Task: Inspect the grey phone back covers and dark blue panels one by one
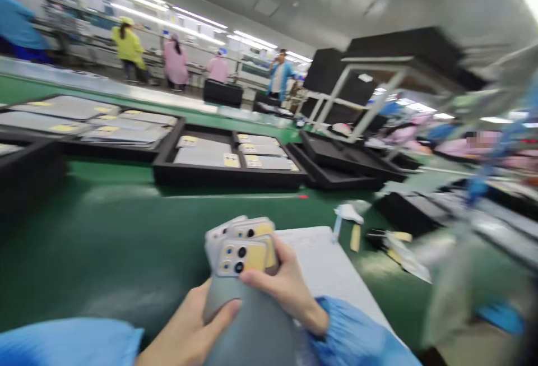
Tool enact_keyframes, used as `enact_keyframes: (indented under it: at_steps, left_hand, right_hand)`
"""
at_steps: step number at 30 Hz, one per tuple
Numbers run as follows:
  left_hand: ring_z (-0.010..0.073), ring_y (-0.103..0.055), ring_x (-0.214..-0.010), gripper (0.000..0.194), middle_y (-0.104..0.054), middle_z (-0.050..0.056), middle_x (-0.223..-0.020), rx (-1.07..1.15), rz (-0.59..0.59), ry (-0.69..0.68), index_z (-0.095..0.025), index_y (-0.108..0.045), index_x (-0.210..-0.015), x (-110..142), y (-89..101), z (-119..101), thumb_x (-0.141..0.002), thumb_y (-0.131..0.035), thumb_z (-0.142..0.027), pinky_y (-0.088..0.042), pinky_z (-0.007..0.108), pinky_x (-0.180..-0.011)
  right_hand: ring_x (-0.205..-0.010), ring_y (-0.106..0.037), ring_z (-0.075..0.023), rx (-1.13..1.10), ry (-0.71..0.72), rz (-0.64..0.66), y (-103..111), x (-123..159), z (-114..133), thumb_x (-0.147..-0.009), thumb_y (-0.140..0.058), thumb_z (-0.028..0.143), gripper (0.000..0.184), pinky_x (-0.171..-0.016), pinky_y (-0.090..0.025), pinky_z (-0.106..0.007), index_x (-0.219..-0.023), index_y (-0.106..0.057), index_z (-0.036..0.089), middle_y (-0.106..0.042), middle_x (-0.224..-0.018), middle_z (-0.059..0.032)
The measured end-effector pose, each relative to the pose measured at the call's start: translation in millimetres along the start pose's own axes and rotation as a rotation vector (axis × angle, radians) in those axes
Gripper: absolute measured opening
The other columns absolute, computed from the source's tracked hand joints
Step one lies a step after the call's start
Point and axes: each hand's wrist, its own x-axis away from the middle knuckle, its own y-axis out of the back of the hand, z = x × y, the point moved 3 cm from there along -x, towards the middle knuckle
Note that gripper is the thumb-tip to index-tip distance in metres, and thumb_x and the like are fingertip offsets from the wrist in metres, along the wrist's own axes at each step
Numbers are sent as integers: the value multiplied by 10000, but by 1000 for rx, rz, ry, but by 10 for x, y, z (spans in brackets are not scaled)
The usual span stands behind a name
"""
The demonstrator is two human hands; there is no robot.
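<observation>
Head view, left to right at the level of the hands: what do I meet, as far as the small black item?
Left hand → grey phone-shaped pieces → right hand → pale blue strip → yellow strip → small black item.

1. Phone-shaped panels (pixel 252 321): the lower ends are cut off by the bottom edge; the rear ones are largely covered by the front one.
2. Left hand (pixel 189 321) and right hand (pixel 290 285): several fingers are hidden behind the panels.
3. White sheet (pixel 332 270): partly covered by the right sleeve (pixel 353 329); its faint markings cannot be read.
4. Leftmost black tray (pixel 29 181): cropped by the left edge.
5. Pink-clad people (pixel 466 144), far right: details are lost to blur.
</observation>
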Motion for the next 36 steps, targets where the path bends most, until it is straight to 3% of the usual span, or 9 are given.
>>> enact_keyframes:
  at_steps: [6, 10, 12, 15, 19, 24, 27, 32, 36]
  left_hand:
    - [195, -580, -794, 297, -662, -75, -735, -154, -4, -40, -271, -559, -906, -224, 96, -160, -661, -615, -430, -463, 233, -699]
    - [64, -503, -565, 260, -524, -140, -503, -225, 48, -197, -186, -421, -609, -336, 265, -355, -749, -478, -398, -383, 142, -614]
    - [45, -481, -584, 240, -560, -149, -545, -274, -110, -184, -178, -403, -644, -448, 453, -387, -719, -506, -382, -354, 134, -630]
    - [123, -505, -940, 330, -612, -103, -857, -154, -309, -253, -206, -387, -901, -625, 719, -417, -683, -549, -394, -355, 174, -783]
    - [192, -425, -1113, 622, -410, -20, -1296, -69, -292, -450, -285, -262, -1149, -741, 830, -437, -635, -605, -349, -341, 215, -873]
    - [229, -443, -1114, 681, -499, -63, -1166, -122, -259, -485, -309, -308, -1167, -715, 759, -325, -582, -633, -434, -325, 283, -935]
    - [277, -486, -1076, 787, -550, -15, -1084, -92, -211, -459, -295, -342, -1155, -734, 759, -253, -489, -683, -539, -373, 375, -939]
    - [295, -488, -1071, 745, -541, 33, -1078, -155, -169, -437, -248, -399, -1093, -764, 790, -233, -486, -681, -576, -344, 450, -967]
    - [266, -550, -954, 696, -607, 0, -928, -147, -190, -442, -235, -462, -1019, -737, 754, -271, -459, -695, -577, -388, 416, -917]
  right_hand:
    - [-937, -608, -183, 333, 244, -4, 27, -113, 80, -730, -612, 376, 383, -780, -499, -262, -1064, -532, 208, -629, -1033, -23]
    - [-869, -607, -164, 584, 349, 3, 157, -292, 268, -791, -519, 416, 379, -714, -491, -241, -1064, -495, 153, -619, -980, -47]
    - [-828, -590, -176, 669, 395, 51, 220, -410, 425, -743, -577, 421, 393, -681, -478, -251, -1017, -520, 145, -610, -916, -41]
    - [-786, -554, -197, 848, 473, 191, 217, -574, 681, -663, -656, 398, 397, -674, -444, -277, -970, -561, 165, -570, -806, -12]
    - [-797, -516, -227, 1083, 534, 431, -61, -741, 834, -608, -678, 275, 400, -675, -416, -302, -989, -576, 204, -514, -761, -10]
    - [-771, -518, -238, 1255, 545, 659, -487, -807, 648, -634, -627, 234, 262, -590, -424, -297, -892, -591, 199, -511, -797, -44]
    - [-831, -508, -268, 1291, 577, 675, -537, -716, 538, -713, -548, 219, 367, -592, -433, -320, -1076, -510, 190, -484, -913, -91]
    - [-880, -514, -239, 1155, 535, 562, -352, -543, 492, -681, -585, 170, 813, -624, -437, -276, -1350, -124, 184, -452, -1046, -110]
    - [-729, -543, -200, 1095, 464, 494, -92, -509, 433, -653, -636, 254, 606, -595, -416, -261, -1208, -400, 194, -545, -857, -26]
